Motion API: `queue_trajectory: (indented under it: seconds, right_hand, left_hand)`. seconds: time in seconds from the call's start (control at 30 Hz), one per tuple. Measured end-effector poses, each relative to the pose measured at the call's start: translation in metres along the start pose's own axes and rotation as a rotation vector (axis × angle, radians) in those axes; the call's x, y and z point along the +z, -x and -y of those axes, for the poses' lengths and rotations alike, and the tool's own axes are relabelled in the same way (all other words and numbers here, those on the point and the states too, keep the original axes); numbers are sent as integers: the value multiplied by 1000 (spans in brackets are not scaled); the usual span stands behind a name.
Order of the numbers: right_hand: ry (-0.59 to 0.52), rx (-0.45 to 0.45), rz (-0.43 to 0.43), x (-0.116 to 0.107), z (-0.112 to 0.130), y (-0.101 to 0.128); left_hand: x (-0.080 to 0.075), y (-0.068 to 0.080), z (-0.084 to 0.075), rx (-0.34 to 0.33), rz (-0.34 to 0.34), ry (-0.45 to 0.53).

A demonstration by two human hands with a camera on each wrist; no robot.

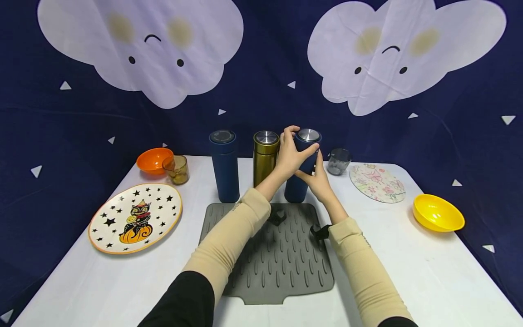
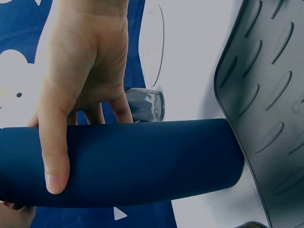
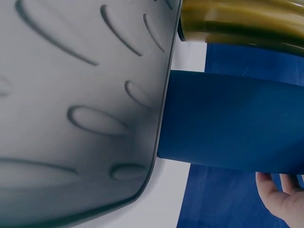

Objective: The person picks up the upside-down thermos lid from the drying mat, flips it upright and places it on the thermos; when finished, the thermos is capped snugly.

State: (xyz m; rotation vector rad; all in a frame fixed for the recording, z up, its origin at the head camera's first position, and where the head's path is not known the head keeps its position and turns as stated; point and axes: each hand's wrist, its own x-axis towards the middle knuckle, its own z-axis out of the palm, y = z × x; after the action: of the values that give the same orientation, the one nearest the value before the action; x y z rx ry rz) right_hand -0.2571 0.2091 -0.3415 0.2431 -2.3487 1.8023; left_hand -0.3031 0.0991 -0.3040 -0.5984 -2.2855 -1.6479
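A dark blue thermos flask [image 1: 297,186] with a silver-topped lid [image 1: 308,135] stands upright just behind the grey ridged mat [image 1: 282,259]. My left hand [image 1: 290,152] grips it around the lid end, thumb across the front. Lower down, my right hand [image 1: 319,182] holds the body from the right side. In the left wrist view the right hand [image 2: 83,71] lays its thumb over the blue body, while some left fingers [image 2: 19,216] show at the lid end. Left of this flask stand a gold thermos flask [image 1: 264,163] and another blue thermos flask [image 1: 225,168].
On the left are a cat-patterned plate [image 1: 165,227], an orange bowl [image 1: 151,161] and an amber glass [image 1: 176,170]. A grey glass [image 1: 339,161], a floral round mat [image 1: 377,183] and a yellow bowl [image 1: 438,213] sit at right. A dark cloud-printed curtain [image 1: 269,54] hangs behind.
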Motion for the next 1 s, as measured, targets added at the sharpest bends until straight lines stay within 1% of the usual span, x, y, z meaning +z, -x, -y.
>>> queue_trajectory:
  seconds: [0.07, 0.17, 0.23, 0.3, 0.4, 0.5, 0.6, 0.73, 0.83, 0.9, 1.0]
  right_hand:
    - [-1, -4, 2, 0, 0, 0]
    - [-8, -21, -5, 0, -1, -1]
    - [-13, -42, -11, 0, -2, -1]
    - [-8, -58, -12, 0, -6, -3]
    - [8, -68, -8, -2, -19, -9]
    - [14, -64, -5, -3, -27, -12]
    - [-5, -68, -1, -2, -16, -7]
    - [-8, -75, -11, 1, -5, -2]
    - [13, -53, -13, 1, -2, 0]
    - [22, -41, -11, 1, -1, 0]
    - [18, -41, -1, 1, -2, -1]
  left_hand:
    - [0, 0, 2, 28, 8, 3]
    - [-1, 0, 4, 58, 44, 18]
    - [-2, 0, 5, 59, 67, 44]
    - [-1, 1, 5, 38, 79, 73]
    - [1, 1, 5, 9, 58, 86]
    - [2, 1, 5, 14, 35, 58]
    - [1, 0, 7, 54, 29, 49]
    - [0, 1, 9, 80, 60, 75]
    - [0, 1, 8, 60, 71, 92]
    - [0, 1, 7, 44, 63, 78]
    - [0, 1, 6, 44, 50, 47]
